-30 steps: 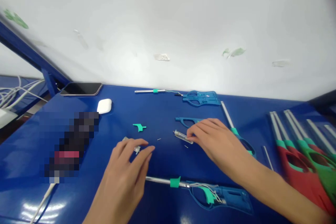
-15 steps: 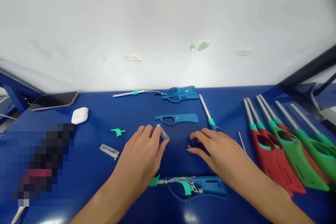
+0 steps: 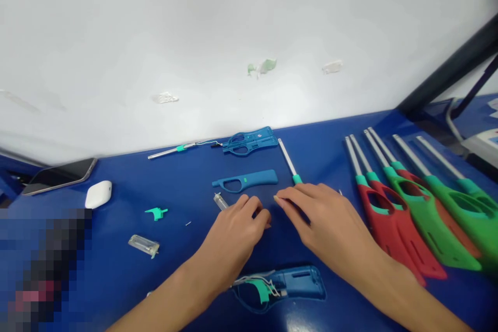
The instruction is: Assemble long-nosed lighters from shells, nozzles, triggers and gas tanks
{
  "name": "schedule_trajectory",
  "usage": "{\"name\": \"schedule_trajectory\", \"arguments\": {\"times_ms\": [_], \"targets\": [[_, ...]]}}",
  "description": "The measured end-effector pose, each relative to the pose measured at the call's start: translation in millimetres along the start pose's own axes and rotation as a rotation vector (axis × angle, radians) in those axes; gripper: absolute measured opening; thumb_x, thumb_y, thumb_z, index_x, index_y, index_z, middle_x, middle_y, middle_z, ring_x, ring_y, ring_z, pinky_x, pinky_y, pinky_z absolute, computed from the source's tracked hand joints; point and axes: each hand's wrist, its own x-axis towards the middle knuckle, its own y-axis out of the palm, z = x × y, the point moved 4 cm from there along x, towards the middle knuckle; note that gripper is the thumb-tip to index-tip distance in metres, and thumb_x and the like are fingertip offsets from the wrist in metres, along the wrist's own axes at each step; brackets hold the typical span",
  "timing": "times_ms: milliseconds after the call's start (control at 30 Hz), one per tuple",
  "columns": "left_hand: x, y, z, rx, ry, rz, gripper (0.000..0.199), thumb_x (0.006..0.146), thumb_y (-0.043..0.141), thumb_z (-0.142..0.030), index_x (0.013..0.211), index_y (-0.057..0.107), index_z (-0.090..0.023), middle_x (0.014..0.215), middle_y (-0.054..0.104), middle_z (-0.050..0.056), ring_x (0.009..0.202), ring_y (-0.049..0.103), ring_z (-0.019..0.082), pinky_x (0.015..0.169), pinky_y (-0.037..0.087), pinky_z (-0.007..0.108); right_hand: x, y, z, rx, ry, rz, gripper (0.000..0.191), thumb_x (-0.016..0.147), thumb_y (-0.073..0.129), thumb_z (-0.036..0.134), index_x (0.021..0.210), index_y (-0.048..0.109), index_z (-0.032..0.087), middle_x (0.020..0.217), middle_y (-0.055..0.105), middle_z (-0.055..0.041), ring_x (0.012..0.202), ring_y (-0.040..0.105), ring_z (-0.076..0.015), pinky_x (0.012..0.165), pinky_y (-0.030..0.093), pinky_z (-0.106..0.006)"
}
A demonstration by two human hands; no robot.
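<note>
My left hand [image 3: 237,233] has its fingers curled and pressed together over the blue table; what they hold, if anything, is hidden. A clear fuel tank [image 3: 220,202] lies against its far side, partly covered. My right hand [image 3: 327,215] pinches thumb and forefinger together, on something too small to make out. Beyond the hands lie a blue handle shell [image 3: 257,178] and a silver lighter tube [image 3: 287,158]. Nearer me, an open blue handle half [image 3: 305,282] holds a green trigger [image 3: 261,290] and wires. A second clear tank [image 3: 143,245] and a loose green trigger [image 3: 156,212] lie left.
Red lighters [image 3: 392,233] and green lighters [image 3: 447,220] lie in a row at the right. Near the wall is another opened blue handle [image 3: 252,140] with its tube [image 3: 165,153]. A white case [image 3: 98,194] and a phone [image 3: 62,176] lie left.
The view has shifted, moving the table objects leftward. My left fingers have curled in and moved off the clear tank's near end. My right thumb and forefinger, apart before, have closed together.
</note>
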Motion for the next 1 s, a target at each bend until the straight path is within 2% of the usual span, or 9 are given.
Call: {"name": "schedule_trajectory", "arguments": {"times_ms": [200,367,467,567,667,733,800,900,1000], "targets": [[-2,5.3,-10,0.113,0.011,-0.034,0.004,0.098,0.069,-0.015,0.099,0.065,-0.014,0.095,0.066,0.001,0.087,0.068,0.017,0.072,0.059,0.030,1,4,-1,0.033,-0.006,-0.017,0.025,0.109,0.047,0.024,0.104,0.071,0.024,0.094,0.079,-0.0021,0.077,0.072,-0.0216,0.074,0.047,-0.036],[-6,4.2,-13,0.044,-0.014,-0.136,0.005,0.100,0.066,-0.015,0.104,0.067,-0.013,0.097,0.069,0.003,0.087,0.069,0.018,0.073,0.060,0.032,3,12,-3,0.048,-0.003,-0.018,0.024,0.108,0.047,0.024,0.103,0.071,0.024,0.095,0.079,-0.0026,0.079,0.075,-0.0218,0.074,0.052,-0.035],[-16,-13.5,6,-0.092,-0.075,-0.232,0.011,0.104,0.056,-0.014,0.100,0.066,-0.015,0.095,0.071,0.006,0.087,0.068,0.021,0.074,0.059,0.033,7,18,4,0.070,-0.010,0.019,0.023,0.109,0.047,0.024,0.107,0.070,0.024,0.098,0.079,-0.0030,0.081,0.075,-0.0210,0.074,0.055,-0.033],[-32,-36.8,41,-0.274,-0.225,-0.324,0.018,0.108,0.049,-0.020,0.101,0.065,-0.018,0.091,0.071,0.003,0.081,0.067,0.018,0.074,0.057,0.029,14,25,22,0.101,-0.074,0.101,0.021,0.109,0.049,0.024,0.116,0.068,0.025,0.101,0.077,-0.0025,0.085,0.075,-0.0204,0.076,0.058,-0.033],[-45,-51.5,76,-0.459,-0.381,-0.370,0.013,0.106,0.057,-0.025,0.098,0.067,-0.022,0.081,0.070,-0.003,0.064,0.063,0.012,0.062,0.052,0.022,23,33,47,0.115,-0.183,0.163,0.029,0.108,0.053,0.025,0.135,0.061,0.025,0.117,0.074,-0.0061,0.100,0.073,-0.0240,0.085,0.061,-0.039],[-49,-54.9,92,-0.576,-0.464,-0.412,0.015,0.105,0.060,-0.030,0.097,0.069,-0.022,0.083,0.073,-0.003,0.067,0.066,0.012,0.061,0.052,0.020,29,40,60,0.108,-0.254,0.189,0.038,0.106,0.056,0.024,0.144,0.056,0.025,0.129,0.071,-0.0085,0.110,0.070,-0.0281,0.092,0.060,-0.047],[-52,-53.8,99,-0.685,-0.535,-0.464,0.017,0.104,0.061,-0.035,0.103,0.072,-0.021,0.090,0.076,0.000,0.076,0.071,0.014,0.066,0.055,0.020,31,47,69,0.098,-0.308,0.211,0.038,0.103,0.060,0.021,0.141,0.058,0.025,0.134,0.069,-0.0092,0.112,0.069,-0.0309,0.092,0.060,-0.051],[-53,-46.9,100,-0.824,-0.610,-0.511,0.023,0.100,0.065,-0.038,0.112,0.076,-0.021,0.094,0.077,0.002,0.079,0.071,0.015,0.063,0.054,0.019,27,54,71,0.103,-0.344,0.235,0.033,0.094,0.066,0.006,0.123,0.067,0.020,0.129,0.072,-0.0091,0.107,0.070,-0.0316,0.088,0.062,-0.050],[-52,-39.8,96,-0.927,-0.657,-0.520,0.020,0.097,0.068,-0.036,0.101,0.080,-0.022,0.088,0.076,0.002,0.070,0.066,0.013,0.054,0.048,0.018,18,56,64,0.145,-0.329,0.246,0.045,0.086,0.063,-0.008,0.120,0.067,0.021,0.119,0.074,-0.0057,0.101,0.071,-0.0277,0.087,0.062,-0.046]]}}
